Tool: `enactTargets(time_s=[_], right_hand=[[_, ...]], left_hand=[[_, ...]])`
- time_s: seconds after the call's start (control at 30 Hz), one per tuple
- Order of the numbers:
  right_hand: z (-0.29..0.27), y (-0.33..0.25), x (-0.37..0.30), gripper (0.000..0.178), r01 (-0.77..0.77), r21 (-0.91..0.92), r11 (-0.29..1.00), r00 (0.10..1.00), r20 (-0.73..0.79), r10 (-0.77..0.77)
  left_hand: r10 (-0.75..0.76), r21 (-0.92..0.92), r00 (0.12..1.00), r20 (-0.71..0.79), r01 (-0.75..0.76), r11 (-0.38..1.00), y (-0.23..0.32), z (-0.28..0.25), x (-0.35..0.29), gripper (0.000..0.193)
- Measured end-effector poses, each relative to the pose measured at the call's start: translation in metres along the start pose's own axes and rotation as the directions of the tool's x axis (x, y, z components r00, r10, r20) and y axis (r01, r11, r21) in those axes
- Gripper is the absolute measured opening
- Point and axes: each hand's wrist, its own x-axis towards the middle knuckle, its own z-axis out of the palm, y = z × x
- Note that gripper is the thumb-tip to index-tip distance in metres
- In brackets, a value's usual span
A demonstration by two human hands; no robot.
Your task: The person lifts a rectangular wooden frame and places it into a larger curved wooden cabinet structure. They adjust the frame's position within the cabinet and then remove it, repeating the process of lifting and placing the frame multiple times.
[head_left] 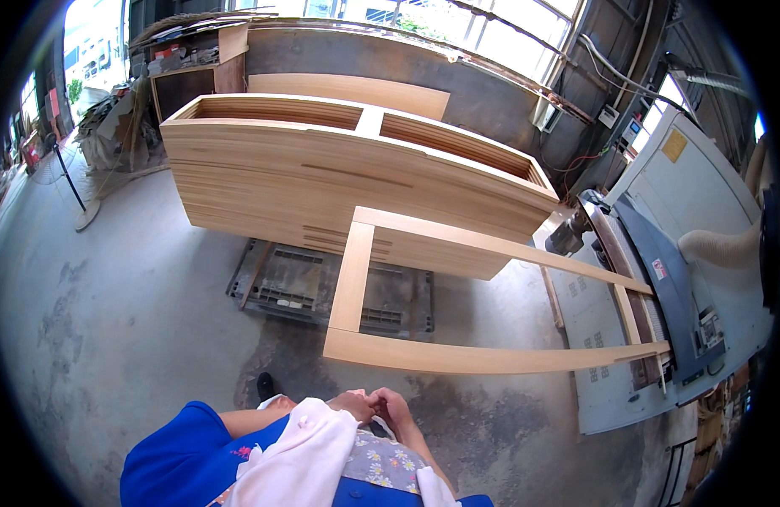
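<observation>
Pale wood makes up the long, open, four-sided frame [483, 361] that we see in the head view. Its corners look joined, so we think that part is done. Its right end is at the mouth of the big grey-and-blue machine [702, 182]; most is outside, so machine work may be left. Behind sits a tall pile of pale wooden frames [322, 182]. Our left hand [350, 406] and right hand [393, 408] meet, fingers bent together; we cannot tell if they hold anything.

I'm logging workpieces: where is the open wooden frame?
In the head view, the wooden frame is right of centre, in front of the wooden stack, its right end at the grey machine.
</observation>
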Motion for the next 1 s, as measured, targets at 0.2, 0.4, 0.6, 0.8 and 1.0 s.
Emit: enactTargets(time_s=[0.2, 0.4, 0.6, 0.8, 1.0], right_hand=[[0.001, 0.005, -0.003, 0.03, 0.025, 0.091, 0.995, 0.999, -0.039, -0.021], [0.006, -0.007, -0.011, 0.027, 0.087, 0.07, 0.994, 0.996, 0.007, -0.087], [-0.003, 0.002, -0.004, 0.026, 0.031, 0.114, 0.993, 0.999, -0.016, -0.029], [0.0, -0.002, -0.005, 0.027, 0.028, 0.008, 1.0, 0.998, -0.05, -0.028], [-0.002, -0.005, -0.008, 0.026, 0.039, 0.135, 0.99, 0.998, 0.043, -0.045]], left_hand=[[0.047, -0.038, 0.996, -0.081, -0.05, 0.998, -0.01, 0.014, 0.008, 0.039], [-0.015, 0.017, 0.999, -0.028, 0.016, 1.0, -0.024, 0.035, 0.031, 0.041], [-0.013, -0.052, 0.999, -0.05, 0.01, 0.999, -0.003, 0.006, 0.005, 0.041], [-0.028, -0.163, 0.982, -0.186, -0.003, 0.987, -0.018, 0.035, 0.025, 0.036], [0.027, -0.11, 0.991, -0.133, -0.042, 0.993, 0.003, -0.002, -0.003, 0.032]])
